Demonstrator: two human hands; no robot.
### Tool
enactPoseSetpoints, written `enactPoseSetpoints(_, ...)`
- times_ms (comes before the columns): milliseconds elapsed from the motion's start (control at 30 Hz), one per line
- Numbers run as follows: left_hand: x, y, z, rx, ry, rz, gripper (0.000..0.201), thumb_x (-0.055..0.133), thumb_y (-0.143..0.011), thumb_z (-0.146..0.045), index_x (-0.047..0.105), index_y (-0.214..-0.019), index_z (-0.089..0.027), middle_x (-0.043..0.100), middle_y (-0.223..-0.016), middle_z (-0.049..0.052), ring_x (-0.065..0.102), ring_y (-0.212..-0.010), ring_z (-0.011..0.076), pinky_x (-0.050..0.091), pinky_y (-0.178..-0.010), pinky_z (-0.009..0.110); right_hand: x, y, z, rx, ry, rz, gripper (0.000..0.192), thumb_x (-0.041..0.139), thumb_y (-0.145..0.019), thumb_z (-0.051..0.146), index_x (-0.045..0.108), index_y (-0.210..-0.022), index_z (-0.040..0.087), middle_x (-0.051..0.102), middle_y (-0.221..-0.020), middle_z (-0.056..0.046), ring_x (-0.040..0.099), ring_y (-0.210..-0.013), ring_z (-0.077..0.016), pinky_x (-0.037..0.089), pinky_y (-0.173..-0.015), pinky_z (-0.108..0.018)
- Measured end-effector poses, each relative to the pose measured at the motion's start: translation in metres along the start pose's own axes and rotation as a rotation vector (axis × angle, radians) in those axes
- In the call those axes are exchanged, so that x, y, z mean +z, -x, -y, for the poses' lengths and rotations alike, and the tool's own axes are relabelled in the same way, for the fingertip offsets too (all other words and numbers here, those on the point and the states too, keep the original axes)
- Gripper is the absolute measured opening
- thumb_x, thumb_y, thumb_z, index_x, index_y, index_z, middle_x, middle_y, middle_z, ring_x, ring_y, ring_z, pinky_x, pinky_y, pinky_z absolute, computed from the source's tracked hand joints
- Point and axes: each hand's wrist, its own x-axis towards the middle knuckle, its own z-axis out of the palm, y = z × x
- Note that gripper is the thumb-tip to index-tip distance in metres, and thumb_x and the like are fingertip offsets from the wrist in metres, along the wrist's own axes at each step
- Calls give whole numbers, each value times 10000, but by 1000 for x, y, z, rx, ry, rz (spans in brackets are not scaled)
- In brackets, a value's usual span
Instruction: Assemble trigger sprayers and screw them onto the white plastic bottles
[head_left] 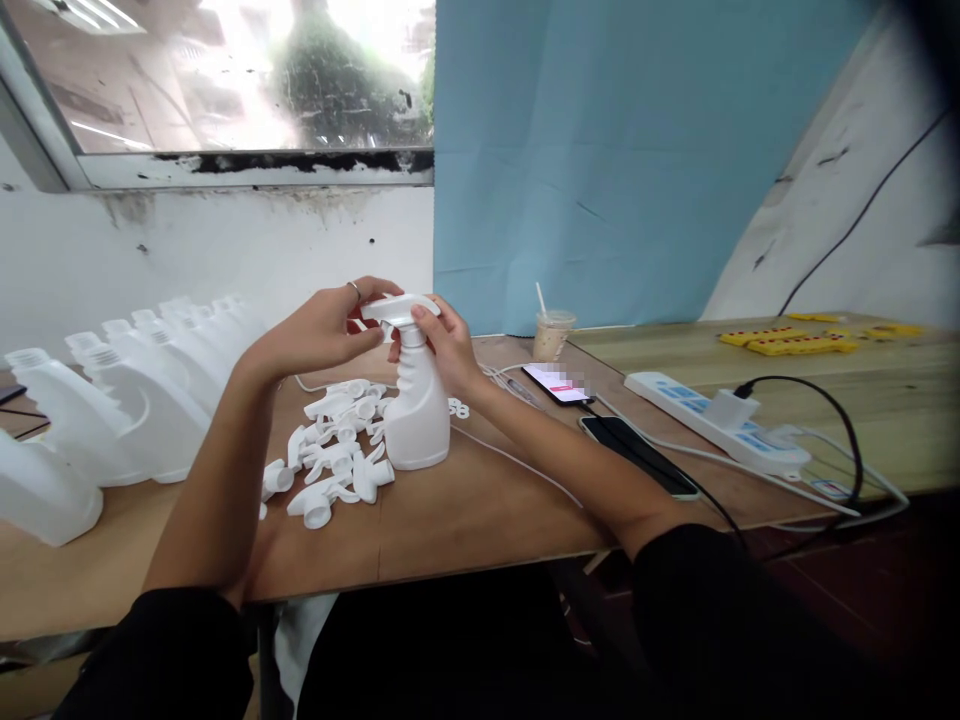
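Both hands meet over a white spray bottle (417,420) that stands upright on the wooden surface (480,520). The left grip (330,330), a ring on one finger, is closed around the front end of the white trigger head (397,310) that sits atop the bottle's neck. The right grip (442,345) is closed on the rear of that same trigger head and the neck just under it, thumb on top.

Directly below the left grip, touching the bottle's base, lies a loose pile of white trigger heads (330,460). Further out on the left grip's side, a row of empty white bottles (127,400) without heads stands along the wall.

Beyond the right grip, a cup with a straw (553,333) stands near the blue backdrop. On the right grip's outer side lie two phones (592,410), one lit and one dark, then a white power strip (712,420) with cables plugged in, and well apart from it, yellow pieces (795,340) on the far surface.
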Motion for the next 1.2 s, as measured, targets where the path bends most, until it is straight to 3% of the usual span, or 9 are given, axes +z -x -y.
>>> enactPoseSetpoints(133,8,-4,7,-5,133,-107,459,641,-799,-286,623,-1238,-154,688,-1017,106,614,-776,152,497,-684,271,-8,0,-8,80,-66,-12,459,624,-797,633,499,-964,224,619,-687,37,610,-559,-106,503,-499,-215)
enactPoseSetpoints(333,13,-7,15,11,304,-157,376,647,-819,-292,689,-1160,-138,703,-969,102,627,-768,154,514,-691,288,-16,2,-13,97,-127,146,449,679,-789,558,528,-1006,195,673,-835,-21,647,-673,-131,544,-568,-251)
enactPoseSetpoints(500,18,-7,12,5,251,-243,332,636,-819,-268,710,-1124,-162,708,-922,75,638,-773,159,523,-726,299,-14,3,-15,52,-98,82,399,740,-772,457,531,-999,204,658,-814,2,643,-649,-118,540,-576,-244)
enactPoseSetpoints(800,19,-8,12,5,277,-268,353,633,-826,-302,705,-1136,-151,658,-722,48,608,-668,150,517,-667,299,-8,10,-11,14,8,72,417,553,-869,602,549,-930,189,655,-829,-35,635,-668,-129,534,-546,-239)
enactPoseSetpoints(1000,20,-6,5,-7,236,-244,342,592,-859,-311,706,-1149,-169,603,-667,24,573,-654,138,477,-641,276,-9,7,-13,-10,-21,69,430,737,-764,461,468,-1007,231,635,-839,13,648,-658,-129,535,-533,-239)
enactPoseSetpoints(1200,19,-6,5,-29,250,-211,339,584,-868,-316,695,-1161,-186,615,-688,26,570,-665,139,461,-637,277,-12,1,-17,24,-81,111,466,733,-737,472,427,-1002,243,611,-815,29,642,-622,-133,524,-489,-242)
